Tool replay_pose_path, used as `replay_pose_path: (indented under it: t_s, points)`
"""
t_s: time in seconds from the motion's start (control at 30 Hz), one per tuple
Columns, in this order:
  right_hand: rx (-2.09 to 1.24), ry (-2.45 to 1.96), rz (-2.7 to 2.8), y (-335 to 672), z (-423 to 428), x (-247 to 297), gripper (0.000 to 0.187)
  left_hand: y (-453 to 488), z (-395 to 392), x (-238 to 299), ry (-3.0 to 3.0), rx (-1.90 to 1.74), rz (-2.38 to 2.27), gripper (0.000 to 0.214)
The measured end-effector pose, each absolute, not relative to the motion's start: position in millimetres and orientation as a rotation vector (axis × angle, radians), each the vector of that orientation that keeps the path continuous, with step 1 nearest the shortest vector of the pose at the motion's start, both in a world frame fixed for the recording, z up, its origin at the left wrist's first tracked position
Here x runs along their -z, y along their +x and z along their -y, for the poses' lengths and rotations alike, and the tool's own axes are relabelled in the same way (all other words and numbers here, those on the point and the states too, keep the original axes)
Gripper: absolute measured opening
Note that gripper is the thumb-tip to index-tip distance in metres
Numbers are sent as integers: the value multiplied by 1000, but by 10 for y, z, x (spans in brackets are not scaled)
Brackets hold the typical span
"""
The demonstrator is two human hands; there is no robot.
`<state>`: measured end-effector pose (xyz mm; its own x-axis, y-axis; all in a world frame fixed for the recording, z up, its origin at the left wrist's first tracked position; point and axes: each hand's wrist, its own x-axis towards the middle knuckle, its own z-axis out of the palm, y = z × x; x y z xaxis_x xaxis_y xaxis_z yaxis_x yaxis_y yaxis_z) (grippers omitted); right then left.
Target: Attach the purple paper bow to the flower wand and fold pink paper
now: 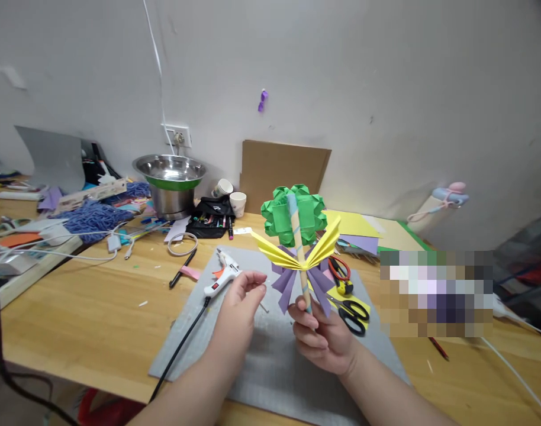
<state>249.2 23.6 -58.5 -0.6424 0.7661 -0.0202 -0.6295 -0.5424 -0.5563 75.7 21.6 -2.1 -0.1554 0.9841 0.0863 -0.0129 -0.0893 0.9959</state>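
My right hand (324, 337) is closed round a rolled paper stick (300, 254) and holds it upright over the grey mat (270, 361). The stick carries a green folded paper flower (292, 214) at the top, yellow pleated fans (292, 251) below it and purple pleated fans (288, 283) lowest. My left hand (239, 307) hovers just left of the purple fans, fingers curled in a loose pinch with nothing visible in them. A white glue gun (221, 278) lies on the mat just beyond the left hand, its black cord (182, 343) running off the table's front edge.
Black scissors (353, 310) and red-handled scissors (339, 269) lie right of the mat. Coloured paper sheets (357, 231), a steel bowl (170, 177), two paper cups (230, 198), a pen case (211, 219), cables (52, 248) and blue yarn (90, 216) crowd the back of the wooden table (97, 319).
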Motion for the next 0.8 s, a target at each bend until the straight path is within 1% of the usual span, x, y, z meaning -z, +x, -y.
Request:
replay_pose_path:
  t_s: [0.2,0.37,0.47,0.57,0.67,0.8]
  points:
    - [-2172,-352,726,2473,-211,543,24,799,-123,-10,1566,-1774,-1303,8]
    - [-2164,-453,806,2444,-174,532,31,874,-191,-177,2181,-1880,-1242,22]
    - [-2110,-577,862,2437,-178,457,38,894,-219,-206,2238,-1870,-1266,21]
    - [-1938,-757,925,2479,-213,290,40,816,-205,-139,2119,-1907,-1288,23]
    - [-1684,-985,1006,2587,-223,142,33,663,-210,-19,1998,-1948,-1346,17]
    - [-1305,-1311,1128,2791,-92,216,31,500,-291,122,1859,-1978,-1412,10]
